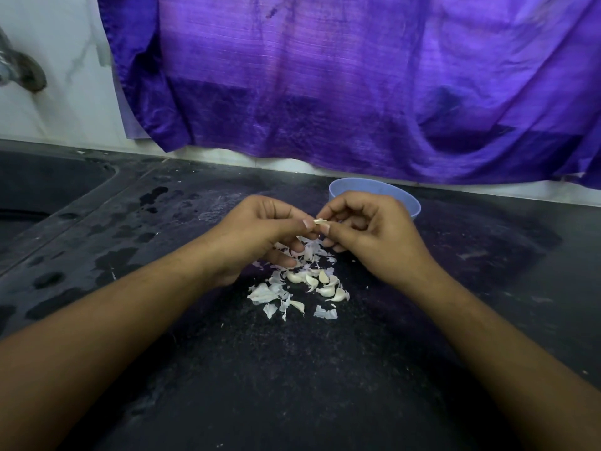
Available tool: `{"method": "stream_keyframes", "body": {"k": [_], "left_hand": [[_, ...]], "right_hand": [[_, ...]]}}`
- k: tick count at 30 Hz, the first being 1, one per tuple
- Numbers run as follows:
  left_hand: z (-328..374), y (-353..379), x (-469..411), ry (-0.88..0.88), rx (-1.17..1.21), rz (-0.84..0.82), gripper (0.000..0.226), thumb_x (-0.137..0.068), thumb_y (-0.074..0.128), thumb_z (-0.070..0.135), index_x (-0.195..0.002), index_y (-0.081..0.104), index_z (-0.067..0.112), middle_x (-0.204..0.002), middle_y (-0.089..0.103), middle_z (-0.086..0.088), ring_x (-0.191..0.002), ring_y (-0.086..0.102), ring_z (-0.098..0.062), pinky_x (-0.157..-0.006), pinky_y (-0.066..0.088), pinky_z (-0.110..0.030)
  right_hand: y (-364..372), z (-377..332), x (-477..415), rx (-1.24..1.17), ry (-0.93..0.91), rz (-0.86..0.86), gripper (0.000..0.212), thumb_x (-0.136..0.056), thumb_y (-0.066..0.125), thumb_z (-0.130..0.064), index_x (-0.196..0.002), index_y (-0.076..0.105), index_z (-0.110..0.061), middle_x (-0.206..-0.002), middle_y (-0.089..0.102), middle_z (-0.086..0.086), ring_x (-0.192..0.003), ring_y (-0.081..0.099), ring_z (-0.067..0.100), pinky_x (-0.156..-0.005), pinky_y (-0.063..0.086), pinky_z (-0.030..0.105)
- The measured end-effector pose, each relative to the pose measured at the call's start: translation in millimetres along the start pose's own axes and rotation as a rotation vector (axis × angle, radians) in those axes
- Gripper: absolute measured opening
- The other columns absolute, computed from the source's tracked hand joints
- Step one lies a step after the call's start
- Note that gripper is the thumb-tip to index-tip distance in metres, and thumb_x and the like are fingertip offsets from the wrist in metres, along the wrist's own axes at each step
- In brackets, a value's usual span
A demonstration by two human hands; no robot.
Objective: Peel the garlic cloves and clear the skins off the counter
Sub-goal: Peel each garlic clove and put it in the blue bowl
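Both hands meet above the counter [292, 369], and a single clove [319, 221] sits between them. The left hand [257, 229] pinches one end of it between thumb and curled fingers. The right hand [370, 232] pinches the other end, thumbnail against it, probably so the nail can catch the skin and pull it away while the other hand steadies the clove. The clove is held up off the counter and right over the litter, so whatever comes off should fall onto the same heap and not spread. Under the hands lies that heap: papery skins [263, 292] scattered toward the near left, and several pale cloves [325, 281] grouped just right of them, with the two kinds mixed at the edges. Whether those cloves are all peeled is hard to tell. A blue bowl [357, 187] stands on the counter just behind the right hand, close enough to drop a clove into with a short reach. The hand hides most of its inside, and nothing shows in the part that is visible. A dark sink [48, 187] is set into the counter at far left, well apart from the heap, and its contents are not visible. By this look the peeling is underway and no skins have been cleared.
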State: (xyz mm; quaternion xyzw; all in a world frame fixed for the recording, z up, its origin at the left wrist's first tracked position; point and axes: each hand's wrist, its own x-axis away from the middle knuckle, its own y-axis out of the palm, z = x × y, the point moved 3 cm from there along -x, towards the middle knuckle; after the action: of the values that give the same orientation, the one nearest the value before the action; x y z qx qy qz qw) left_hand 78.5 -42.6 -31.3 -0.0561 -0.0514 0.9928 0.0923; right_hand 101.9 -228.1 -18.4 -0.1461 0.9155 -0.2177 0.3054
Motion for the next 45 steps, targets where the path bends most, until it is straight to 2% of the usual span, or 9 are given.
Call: {"method": "stream_keyframes", "body": {"k": [8, 10, 12, 14, 18, 28, 36, 41, 45], "left_hand": [[0, -1, 0, -0.032, 0.072, 0.051, 0.015, -0.094, 0.067, 0.008, -0.089, 0.08, 0.004, -0.099, 0.078, -0.02, -0.069, 0.066, -0.009, -0.058, 0.06, -0.025], [-1, 0, -1, -0.051, 0.085, 0.064, 0.016, -0.092, 0.068, 0.009, -0.092, 0.08, -0.001, -0.1, 0.077, -0.02, -0.069, 0.066, -0.009, -0.059, 0.061, -0.025], [-2, 0, -1, -0.072, 0.113, 0.053, 0.015, -0.092, 0.068, 0.01, -0.092, 0.081, 0.002, -0.101, 0.078, -0.019, -0.07, 0.066, -0.009, -0.059, 0.06, -0.025], [-3, 0, -1, -0.081, 0.127, 0.02, 0.015, -0.093, 0.068, 0.012, -0.095, 0.082, 0.006, -0.1, 0.079, -0.015, -0.071, 0.067, -0.008, -0.061, 0.061, -0.026], [-4, 0, -1, -0.099, 0.164, 0.035, 0.02, -0.092, 0.071, 0.013, -0.106, 0.078, 0.0, -0.1, 0.079, -0.014, -0.071, 0.068, -0.007, -0.062, 0.062, -0.027], [-1, 0, -1, -0.096, 0.185, 0.067, 0.025, -0.089, 0.074, 0.013, -0.108, 0.077, -0.002, -0.097, 0.078, -0.013, -0.07, 0.068, -0.007, -0.06, 0.062, -0.025], [-2, 1, 0, -0.097, 0.168, 0.14, 0.014, -0.089, 0.072, 0.005, -0.096, 0.076, -0.006, -0.083, 0.075, -0.012, -0.063, 0.065, -0.008, -0.059, 0.061, -0.025], [-2, 3, -1, -0.084, 0.143, 0.193, 0.011, -0.087, 0.069, 0.003, -0.088, 0.076, -0.006, -0.077, 0.072, -0.01, -0.06, 0.06, -0.008, -0.06, 0.06, -0.028], [-1, 4, -1, -0.061, 0.128, 0.181, 0.013, -0.086, 0.07, 0.005, -0.09, 0.075, -0.006, -0.077, 0.07, -0.009, -0.061, 0.059, -0.007, -0.061, 0.06, -0.028]], "right_hand": [[3, 0, 1, -0.071, 0.014, 0.009, 0.007, -0.091, 0.076, -0.004, -0.096, 0.075, -0.01, -0.083, 0.078, 0.005, -0.075, 0.077, 0.019, -0.071, 0.062, 0.033], [5, 0, 2, -0.085, 0.017, 0.015, 0.008, -0.091, 0.076, -0.004, -0.095, 0.075, -0.01, -0.082, 0.078, 0.006, -0.076, 0.078, 0.02, -0.072, 0.063, 0.035], [5, 0, 2, -0.094, 0.023, 0.025, 0.007, -0.09, 0.076, -0.004, -0.094, 0.076, -0.01, -0.081, 0.077, 0.007, -0.075, 0.077, 0.022, -0.073, 0.063, 0.039], [4, 1, 1, -0.103, 0.029, 0.033, 0.006, -0.091, 0.076, -0.005, -0.094, 0.075, -0.011, -0.08, 0.077, 0.008, -0.075, 0.077, 0.022, -0.072, 0.063, 0.039], [4, 3, 0, -0.137, 0.047, 0.051, 0.007, -0.092, 0.074, -0.003, -0.094, 0.074, -0.009, -0.081, 0.077, 0.01, -0.075, 0.077, 0.023, -0.072, 0.062, 0.037], [5, 3, 1, -0.159, 0.05, 0.065, 0.005, -0.091, 0.076, -0.005, -0.094, 0.074, -0.008, -0.082, 0.077, 0.01, -0.076, 0.077, 0.023, -0.071, 0.062, 0.039], [10, 3, 2, -0.18, 0.056, 0.054, 0.006, -0.089, 0.077, -0.003, -0.091, 0.075, -0.009, -0.081, 0.078, 0.011, -0.078, 0.077, 0.027, -0.074, 0.062, 0.043], [14, 4, 2, -0.21, 0.062, 0.036, 0.006, -0.09, 0.076, -0.002, -0.094, 0.074, -0.007, -0.081, 0.077, 0.012, -0.077, 0.078, 0.025, -0.072, 0.061, 0.04], [11, 2, 0, -0.283, 0.085, 0.025, 0.011, -0.089, 0.076, 0.001, -0.099, 0.071, 0.002, -0.085, 0.075, 0.021, -0.077, 0.075, 0.028, -0.07, 0.061, 0.035]]}}
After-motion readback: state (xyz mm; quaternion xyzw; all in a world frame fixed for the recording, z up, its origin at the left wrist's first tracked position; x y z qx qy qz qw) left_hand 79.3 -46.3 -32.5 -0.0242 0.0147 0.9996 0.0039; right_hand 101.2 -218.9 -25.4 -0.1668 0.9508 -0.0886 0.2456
